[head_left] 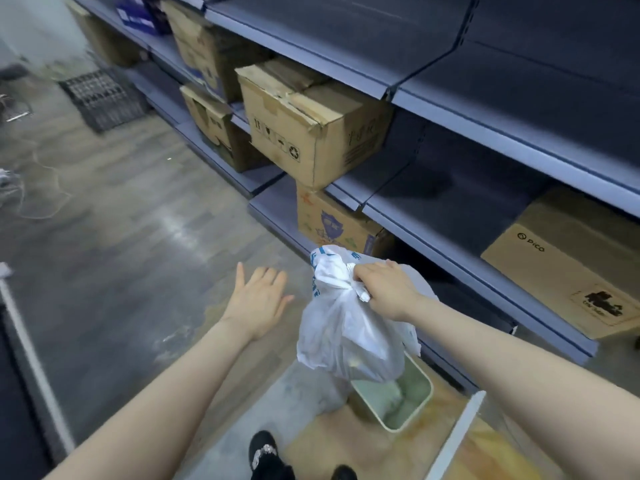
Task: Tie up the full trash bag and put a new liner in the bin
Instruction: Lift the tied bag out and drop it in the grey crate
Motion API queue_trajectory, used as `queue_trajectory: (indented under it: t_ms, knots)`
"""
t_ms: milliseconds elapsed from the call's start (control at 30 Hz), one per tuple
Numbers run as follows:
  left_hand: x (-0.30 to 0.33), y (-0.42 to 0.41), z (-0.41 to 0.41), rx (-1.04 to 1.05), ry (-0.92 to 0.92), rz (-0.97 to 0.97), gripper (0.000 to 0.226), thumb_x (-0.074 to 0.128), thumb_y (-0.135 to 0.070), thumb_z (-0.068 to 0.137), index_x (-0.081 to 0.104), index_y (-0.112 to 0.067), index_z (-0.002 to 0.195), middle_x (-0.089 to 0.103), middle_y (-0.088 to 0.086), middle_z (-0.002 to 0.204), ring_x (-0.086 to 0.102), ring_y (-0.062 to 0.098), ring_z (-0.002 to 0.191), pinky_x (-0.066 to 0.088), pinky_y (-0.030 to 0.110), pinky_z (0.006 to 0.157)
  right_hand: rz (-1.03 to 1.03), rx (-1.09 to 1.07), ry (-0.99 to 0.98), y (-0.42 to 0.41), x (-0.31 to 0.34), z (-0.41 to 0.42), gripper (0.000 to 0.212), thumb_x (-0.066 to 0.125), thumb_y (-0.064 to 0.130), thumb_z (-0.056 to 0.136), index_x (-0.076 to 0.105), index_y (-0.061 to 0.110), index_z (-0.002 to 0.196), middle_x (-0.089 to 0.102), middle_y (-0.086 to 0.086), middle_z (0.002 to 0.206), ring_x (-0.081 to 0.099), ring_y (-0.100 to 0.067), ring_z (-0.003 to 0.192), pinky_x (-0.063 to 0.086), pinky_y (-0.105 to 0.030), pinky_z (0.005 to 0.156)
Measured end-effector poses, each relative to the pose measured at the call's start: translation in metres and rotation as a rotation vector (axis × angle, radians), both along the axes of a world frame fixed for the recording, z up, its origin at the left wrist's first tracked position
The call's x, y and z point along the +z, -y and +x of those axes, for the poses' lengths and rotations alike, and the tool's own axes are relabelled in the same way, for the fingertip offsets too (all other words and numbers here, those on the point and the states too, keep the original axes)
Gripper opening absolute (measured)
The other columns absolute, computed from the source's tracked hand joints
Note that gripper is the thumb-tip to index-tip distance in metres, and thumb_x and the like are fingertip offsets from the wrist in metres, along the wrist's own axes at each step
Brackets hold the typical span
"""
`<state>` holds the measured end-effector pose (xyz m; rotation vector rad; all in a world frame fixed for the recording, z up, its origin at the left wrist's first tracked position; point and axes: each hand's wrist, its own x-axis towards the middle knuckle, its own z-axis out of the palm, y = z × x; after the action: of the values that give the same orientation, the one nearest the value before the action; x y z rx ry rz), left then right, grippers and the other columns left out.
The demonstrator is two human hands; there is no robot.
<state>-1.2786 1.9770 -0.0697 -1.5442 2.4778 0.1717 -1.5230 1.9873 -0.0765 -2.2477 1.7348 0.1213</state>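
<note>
A full white plastic trash bag (346, 334) with blue print hangs in the air, gathered at its neck. My right hand (384, 289) grips that gathered neck and holds the bag above the bin. The small pale green bin (412, 410) stands on the floor below and right of the bag, its inside partly hidden behind the bag. My left hand (258, 299) hovers left of the bag with fingers spread, holding nothing and not touching it.
Grey metal shelving (467, 216) runs along the right, holding several cardboard boxes (311, 133). A black crate (104, 98) sits far left on the floor. My black shoes (266, 455) are below. A white post (457, 438) stands right of the bin.
</note>
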Motion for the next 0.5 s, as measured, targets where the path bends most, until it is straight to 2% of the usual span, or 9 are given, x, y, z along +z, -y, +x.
queue_trajectory:
  t_ms: [67, 100, 200, 367, 500]
  knots:
    - [0.004, 0.004, 0.021, 0.053, 0.007, -0.004, 0.047, 0.028, -0.041, 0.100, 0.034, -0.013, 0.137, 0.040, 0.003, 0.138, 0.031, 0.019, 0.131, 0.009, 0.057, 0.113, -0.022, 0.038, 0.000, 0.014, 0.004, 0.019, 0.024, 0.043, 0.003, 0.078, 0.033, 0.022, 0.088, 0.054, -0.001, 0.093, 0.049, -0.025, 0.096, 0.028, -0.033, 0.084]
    - [0.005, 0.006, 0.032, 0.080, 0.015, -0.003, 0.047, 0.028, -0.042, 0.100, 0.034, -0.013, 0.137, 0.040, 0.003, 0.138, 0.032, 0.019, 0.131, 0.010, 0.057, 0.113, -0.022, 0.050, 0.000, 0.021, 0.007, 0.028, 0.024, 0.043, 0.003, 0.078, 0.033, 0.022, 0.088, 0.051, 0.000, 0.090, 0.048, -0.025, 0.095, 0.027, -0.032, 0.083]
    - [0.010, 0.014, 0.069, 0.149, 0.032, -0.005, 0.048, 0.028, -0.043, 0.100, 0.034, -0.014, 0.137, 0.042, 0.003, 0.137, 0.035, 0.020, 0.129, 0.011, 0.058, 0.112, -0.041, 0.077, -0.018, 0.046, 0.016, 0.060, 0.022, 0.044, 0.003, 0.077, 0.036, 0.021, 0.087, 0.053, -0.001, 0.089, 0.050, -0.025, 0.095, 0.032, -0.034, 0.087]
    - [0.017, 0.037, 0.145, 0.239, 0.059, 0.001, 0.049, 0.030, -0.043, 0.100, 0.034, -0.014, 0.139, 0.043, 0.004, 0.137, 0.038, 0.023, 0.129, 0.012, 0.059, 0.111, -0.063, 0.109, -0.056, 0.088, 0.031, 0.121, 0.019, 0.043, 0.005, 0.079, 0.041, 0.020, 0.090, 0.059, -0.002, 0.096, 0.051, -0.025, 0.095, 0.032, -0.033, 0.084]
    - [0.022, 0.055, 0.202, 0.272, 0.108, -0.007, 0.048, 0.029, -0.044, 0.099, 0.036, -0.015, 0.136, 0.045, 0.003, 0.135, 0.040, 0.023, 0.127, 0.014, 0.059, 0.111, -0.076, 0.124, -0.085, 0.120, 0.039, 0.167, 0.017, 0.042, 0.006, 0.081, 0.039, 0.020, 0.091, 0.054, -0.001, 0.090, 0.051, -0.026, 0.098, 0.032, -0.033, 0.083]
